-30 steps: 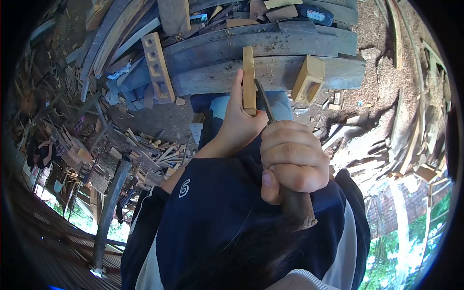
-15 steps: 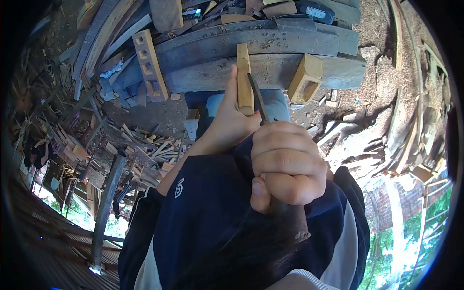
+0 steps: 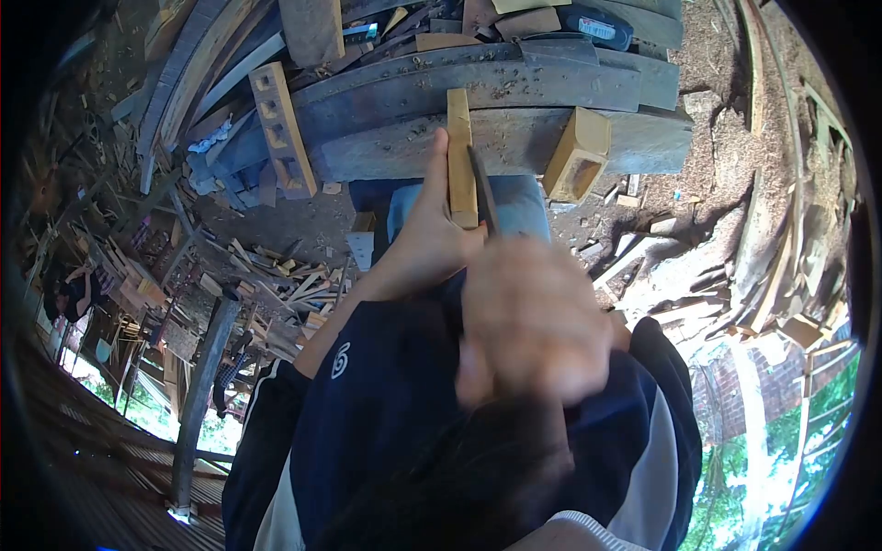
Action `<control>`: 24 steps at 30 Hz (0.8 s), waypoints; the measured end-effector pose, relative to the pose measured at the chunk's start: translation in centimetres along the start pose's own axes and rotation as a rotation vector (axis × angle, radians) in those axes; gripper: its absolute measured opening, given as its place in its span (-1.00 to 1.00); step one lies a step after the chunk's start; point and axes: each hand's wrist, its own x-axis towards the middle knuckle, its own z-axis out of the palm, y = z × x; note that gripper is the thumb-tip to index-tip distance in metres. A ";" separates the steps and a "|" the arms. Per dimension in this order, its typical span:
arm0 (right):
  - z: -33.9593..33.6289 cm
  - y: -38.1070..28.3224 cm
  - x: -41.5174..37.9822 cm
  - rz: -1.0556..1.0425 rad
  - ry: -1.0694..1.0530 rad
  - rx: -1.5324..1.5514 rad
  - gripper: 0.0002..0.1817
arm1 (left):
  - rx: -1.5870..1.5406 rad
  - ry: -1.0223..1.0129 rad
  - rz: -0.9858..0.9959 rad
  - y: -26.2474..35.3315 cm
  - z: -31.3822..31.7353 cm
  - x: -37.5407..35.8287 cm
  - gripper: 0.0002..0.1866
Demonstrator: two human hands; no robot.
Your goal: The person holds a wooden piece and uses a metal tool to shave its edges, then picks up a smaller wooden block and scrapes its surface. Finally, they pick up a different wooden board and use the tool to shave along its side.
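Observation:
A small yellowish wooden block point(image 3: 462, 170) stands near the bench edge, with my left hand point(image 3: 430, 216) holding it from the left side and below, thumb along its edge. My right hand point(image 3: 536, 317), blurred by motion, is closed around the near end of a dark, narrow tool point(image 3: 482, 193). The tool's blade lies along the block's right side. Its handle is hidden in the fist.
The grey plank bench point(image 3: 367, 151) carries a hollowed wooden block point(image 3: 577, 154) at right and a wooden piece with several square holes point(image 3: 281, 129) at left. Beyond lies a dark object with a white label point(image 3: 597, 28). Wood scraps point(image 3: 294, 285) litter the ground.
My right hand and the tool have shifted slightly left, and the hand is now blurred. The block and my left hand sit marginally lower in view.

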 end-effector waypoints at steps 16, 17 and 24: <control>1.3 1.0 -0.3 -0.015 0.148 -0.111 -0.76 | -0.202 -0.013 0.076 -1.1 0.0 0.5 0.31; 1.6 1.2 -0.5 -0.022 0.211 -0.178 -0.75 | -0.265 -0.010 0.086 -1.1 0.2 0.6 0.34; 1.0 -0.5 0.6 0.058 0.065 -0.004 -0.72 | -0.094 -0.008 -0.006 -0.7 -0.9 0.5 0.38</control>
